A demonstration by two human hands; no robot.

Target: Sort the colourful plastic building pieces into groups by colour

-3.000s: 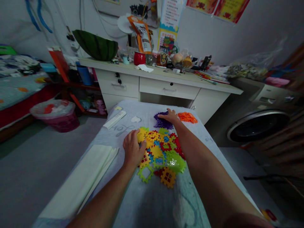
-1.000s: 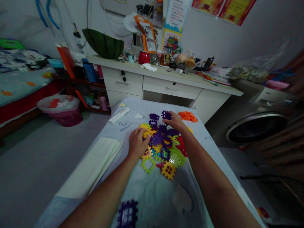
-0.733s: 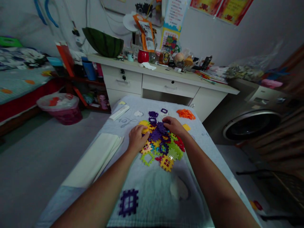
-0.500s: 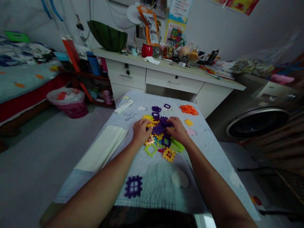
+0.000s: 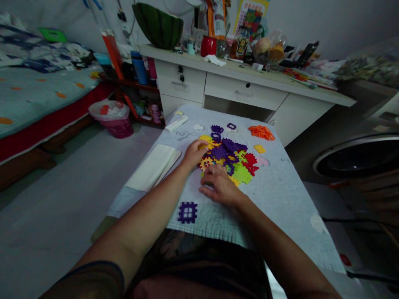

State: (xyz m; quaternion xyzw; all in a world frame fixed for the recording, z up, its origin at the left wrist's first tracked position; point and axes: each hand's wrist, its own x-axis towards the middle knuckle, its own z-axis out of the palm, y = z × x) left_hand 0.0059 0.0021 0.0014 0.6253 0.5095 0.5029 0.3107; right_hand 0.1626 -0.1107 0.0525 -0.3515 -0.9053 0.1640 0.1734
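Observation:
A heap of flat plastic puzzle tiles [image 5: 232,160] in purple, yellow, red and green lies on a pale blue towel [image 5: 274,195]. My left hand [image 5: 195,152] rests on the heap's left edge, fingers curled over yellow tiles. Closer to me, my right hand [image 5: 220,187] lies palm down on the heap's near edge, covering tiles, with its fingers bent. One purple tile [image 5: 188,211] lies alone near the towel's front edge. An orange pile [image 5: 262,132] and a single yellow tile [image 5: 259,148] sit at the far right.
A folded white cloth [image 5: 152,166] and a white remote [image 5: 176,123] lie on the left of the towel. Behind stands a white desk [image 5: 246,89] crowded with a half watermelon [image 5: 158,25] and a red mug [image 5: 208,45]. A washing machine [image 5: 358,158] is right, a bed [image 5: 37,95] left.
My right hand pulled purple tiles from the far side into the heap, then drew back to the heap's near edge. The camera tilted down and my lap came into view.

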